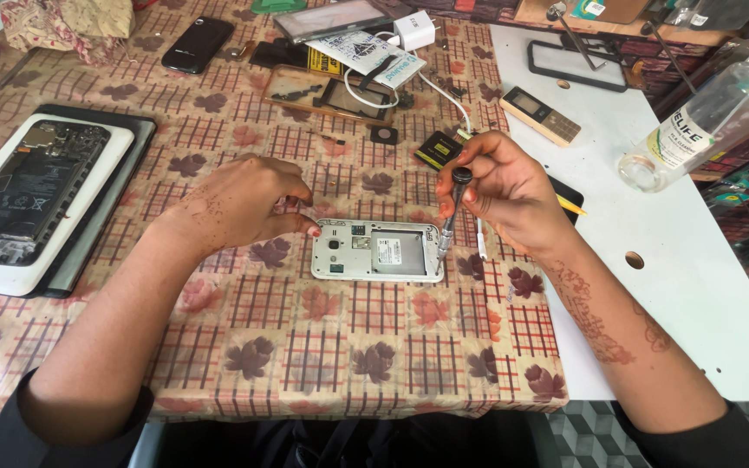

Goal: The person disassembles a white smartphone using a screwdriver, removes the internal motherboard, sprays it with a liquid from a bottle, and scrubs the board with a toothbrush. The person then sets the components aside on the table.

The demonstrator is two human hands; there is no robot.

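Screwdriver point(452, 217) pinched in right fingers point(465, 186), tip on phone point(377, 251); left fingers point(301, 221) curled at its corner.

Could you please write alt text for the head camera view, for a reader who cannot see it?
A person's right hand holds a small screwdriver upright on the edge of an opened white phone, which the left hand steadies at its other end. It lies on a leaf-patterned tablecloth, with another opened phone to the left.
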